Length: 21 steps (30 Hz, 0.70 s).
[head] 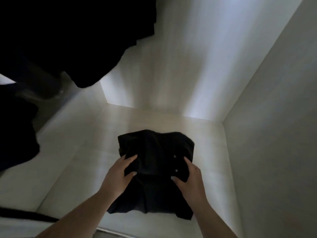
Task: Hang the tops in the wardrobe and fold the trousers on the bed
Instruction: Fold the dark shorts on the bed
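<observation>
A folded black garment [154,148] with two small pale buttons lies on the white floor of the wardrobe [82,157]. My left hand [120,176] holds its left side, thumb on top and fingers spread over the cloth. On the right side my right hand [188,177] grips it the same way, thumb on the cloth. The near edge of the garment hangs between my forearms.
Dark clothes [68,40] hang at the upper left inside the wardrobe, and more dark cloth [15,134] hangs at the left edge. The white back wall [188,57] and right side wall [274,117] enclose the compartment.
</observation>
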### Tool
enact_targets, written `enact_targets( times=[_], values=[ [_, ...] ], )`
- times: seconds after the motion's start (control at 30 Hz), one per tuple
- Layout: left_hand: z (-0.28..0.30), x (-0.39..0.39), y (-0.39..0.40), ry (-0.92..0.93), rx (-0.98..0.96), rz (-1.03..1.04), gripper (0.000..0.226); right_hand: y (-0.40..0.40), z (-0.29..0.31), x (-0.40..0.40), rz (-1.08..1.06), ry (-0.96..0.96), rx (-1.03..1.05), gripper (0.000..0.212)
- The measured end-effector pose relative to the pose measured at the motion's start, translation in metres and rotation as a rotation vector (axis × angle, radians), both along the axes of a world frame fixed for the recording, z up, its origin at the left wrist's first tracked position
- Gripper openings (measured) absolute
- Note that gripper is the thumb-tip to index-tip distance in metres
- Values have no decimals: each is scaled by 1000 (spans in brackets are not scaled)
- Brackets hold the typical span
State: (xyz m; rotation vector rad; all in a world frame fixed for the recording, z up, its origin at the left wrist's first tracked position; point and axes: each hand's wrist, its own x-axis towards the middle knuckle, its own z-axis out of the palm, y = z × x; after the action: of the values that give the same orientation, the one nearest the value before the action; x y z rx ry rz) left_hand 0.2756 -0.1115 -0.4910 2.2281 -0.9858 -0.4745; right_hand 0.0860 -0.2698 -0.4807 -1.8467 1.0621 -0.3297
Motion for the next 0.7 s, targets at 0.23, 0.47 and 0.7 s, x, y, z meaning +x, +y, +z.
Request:
enact_targets(
  times=[0.23, 0.47, 0.7],
  values=[
    [-45, -2, 8, -318, 215, 77, 62, 6, -40, -25, -224, 120, -196, 61],
    [-47, -30, -55, -582, 128, -296, 60, 11, -34, 51, 248, 191, -756, 54],
    [-73, 19, -38, -550, 395, -216, 77, -25, -68, 36, 437, 459, -731, 64]
  ],
)
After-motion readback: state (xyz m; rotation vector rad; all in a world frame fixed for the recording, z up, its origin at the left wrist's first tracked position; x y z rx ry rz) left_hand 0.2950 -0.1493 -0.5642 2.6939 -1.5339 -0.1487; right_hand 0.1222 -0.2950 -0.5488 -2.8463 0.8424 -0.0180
